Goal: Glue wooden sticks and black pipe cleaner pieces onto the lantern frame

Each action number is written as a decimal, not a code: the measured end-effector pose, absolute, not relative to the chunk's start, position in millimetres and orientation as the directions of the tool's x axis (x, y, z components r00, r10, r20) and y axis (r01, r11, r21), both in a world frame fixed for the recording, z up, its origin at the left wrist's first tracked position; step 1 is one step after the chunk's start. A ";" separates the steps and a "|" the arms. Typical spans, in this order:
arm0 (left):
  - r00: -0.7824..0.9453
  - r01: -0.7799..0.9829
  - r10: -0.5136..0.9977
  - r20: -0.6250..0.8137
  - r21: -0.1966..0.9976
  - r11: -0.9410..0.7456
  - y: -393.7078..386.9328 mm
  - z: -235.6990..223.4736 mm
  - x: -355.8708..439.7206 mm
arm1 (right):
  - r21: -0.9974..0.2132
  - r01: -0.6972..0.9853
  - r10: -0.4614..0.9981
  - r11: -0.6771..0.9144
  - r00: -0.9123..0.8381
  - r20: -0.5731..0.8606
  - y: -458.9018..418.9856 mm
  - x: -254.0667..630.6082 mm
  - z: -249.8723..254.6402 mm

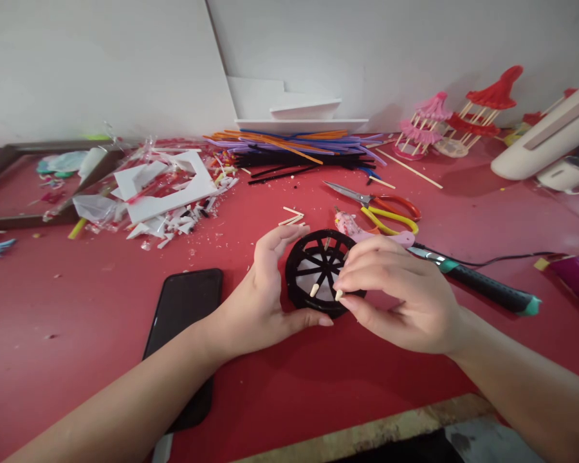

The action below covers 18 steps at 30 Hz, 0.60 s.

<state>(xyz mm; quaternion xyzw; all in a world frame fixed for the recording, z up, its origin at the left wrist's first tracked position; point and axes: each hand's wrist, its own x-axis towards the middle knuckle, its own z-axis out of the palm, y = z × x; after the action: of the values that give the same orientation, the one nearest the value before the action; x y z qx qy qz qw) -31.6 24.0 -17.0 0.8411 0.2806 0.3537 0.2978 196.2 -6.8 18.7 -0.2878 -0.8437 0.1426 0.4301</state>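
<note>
My left hand (265,296) grips the left rim of a round black fuzzy frame with spokes (294,270), thumb at the near edge. Pale sticks stand up among the spokes, and one short stick (314,290) shows its blunt end near the front. Between the thumb and fingertips of my right hand (395,289), another short pale wooden stick (338,295) is pinched at the frame's near right side. The right fingers cover part of the rim. A few loose sticks (292,218) lie just beyond the frame on the red table (270,399).
Left of the frame lies a black phone (188,302), partly under my forearm. Scissors (376,206) and a corded black-handled tool (492,286) lie to the right. Behind are white foam scraps (168,186), pipe cleaners (299,151) and small pink (424,125) and red (487,103) tiered models.
</note>
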 end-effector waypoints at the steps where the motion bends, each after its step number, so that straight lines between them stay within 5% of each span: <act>1: 0.598 0.253 0.678 0.428 0.702 -0.666 23.9 -16.6 -31.2 | -0.494 0.368 0.616 0.788 -0.464 0.637 -7.1 196.2 19.2; 18: 0.639 0.208 0.672 0.375 0.756 -0.621 21.1 -15.6 -31.8 | -0.491 0.342 0.598 0.801 -0.481 0.641 -9.3 199.2 18.6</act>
<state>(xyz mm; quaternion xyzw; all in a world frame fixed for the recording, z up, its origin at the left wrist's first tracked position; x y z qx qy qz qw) -31.8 21.1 -15.6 0.8360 0.2631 0.3337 0.3471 199.2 -9.3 18.6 -0.2774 -0.8473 0.1499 0.4275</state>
